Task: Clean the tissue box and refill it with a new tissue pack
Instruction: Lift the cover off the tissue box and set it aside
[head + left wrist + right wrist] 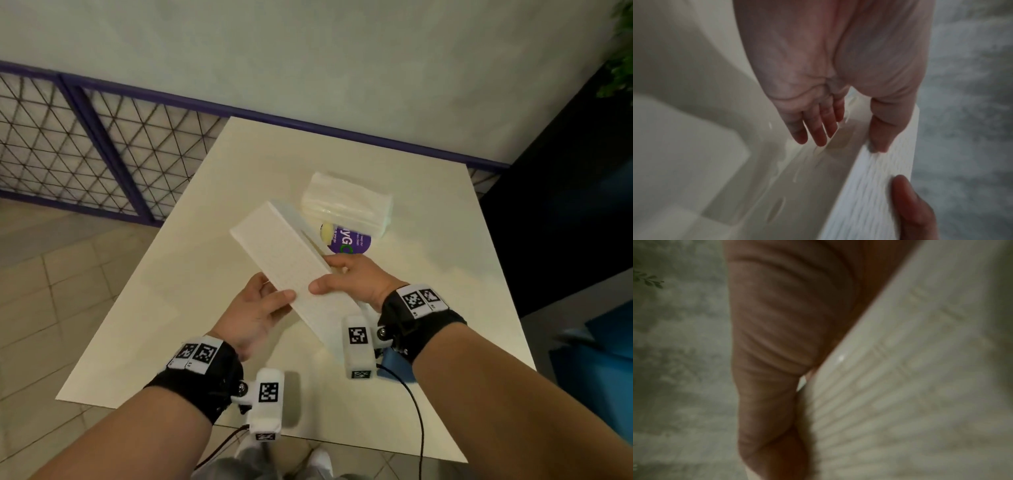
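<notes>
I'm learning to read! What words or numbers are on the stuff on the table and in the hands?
"yG": big letters on the purple round sticker, partly hidden behind the tissue box.
Small white lines on that sticker: too small to read.
Black-and-white square codes on the wrist bands: patterns, not words.
Tissue box, tissue pack: no text visible.

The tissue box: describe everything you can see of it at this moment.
The tissue box is a long white rectangular box, seemingly rigid plastic with a finely textured broad face. It is held tilted above the table, its far end toward the tissue pack. The left hand and the right hand each hold its near end, thumbs on the textured face. The left wrist view shows fingers against a smooth hollow side.
</notes>
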A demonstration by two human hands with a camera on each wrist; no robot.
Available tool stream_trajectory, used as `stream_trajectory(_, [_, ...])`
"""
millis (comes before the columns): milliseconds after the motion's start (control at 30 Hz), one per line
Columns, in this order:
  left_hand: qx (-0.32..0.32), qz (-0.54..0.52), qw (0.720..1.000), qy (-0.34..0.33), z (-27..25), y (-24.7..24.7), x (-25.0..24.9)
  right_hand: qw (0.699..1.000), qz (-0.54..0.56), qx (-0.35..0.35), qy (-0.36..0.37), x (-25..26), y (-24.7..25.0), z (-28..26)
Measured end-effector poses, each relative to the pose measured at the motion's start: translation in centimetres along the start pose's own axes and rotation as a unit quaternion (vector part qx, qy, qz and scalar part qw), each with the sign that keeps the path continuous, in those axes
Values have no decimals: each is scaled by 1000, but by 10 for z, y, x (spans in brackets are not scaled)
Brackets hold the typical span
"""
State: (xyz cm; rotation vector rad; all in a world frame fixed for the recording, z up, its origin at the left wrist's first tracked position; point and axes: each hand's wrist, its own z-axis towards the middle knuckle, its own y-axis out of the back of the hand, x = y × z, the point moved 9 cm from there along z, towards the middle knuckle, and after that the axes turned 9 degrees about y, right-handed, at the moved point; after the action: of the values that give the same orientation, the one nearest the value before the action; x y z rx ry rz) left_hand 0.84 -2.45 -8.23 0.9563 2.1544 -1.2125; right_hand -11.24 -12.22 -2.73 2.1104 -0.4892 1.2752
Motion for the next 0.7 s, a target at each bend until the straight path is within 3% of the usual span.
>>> stream_trajectory(100, [-8, -40, 999, 9, 1, -5, -4, 1000, 18, -7, -3, -3, 1, -4])
stream_trajectory(200, [-24, -36, 999, 11, 1, -8, -5, 998, -42, -42, 37, 11, 6, -5])
stream_trajectory(333, [-16, -8, 1000, 6, 0, -16, -2, 988, -115, 4, 105, 36, -10, -9])
stream_trajectory(533, [6, 63, 998, 10, -5, -23, -3, 997, -19, 6, 76, 19, -16, -10])
stream_trajectory(700, [7, 63, 998, 0, -13, -23, -11, 997, -35, -29, 69, 13, 1, -9])
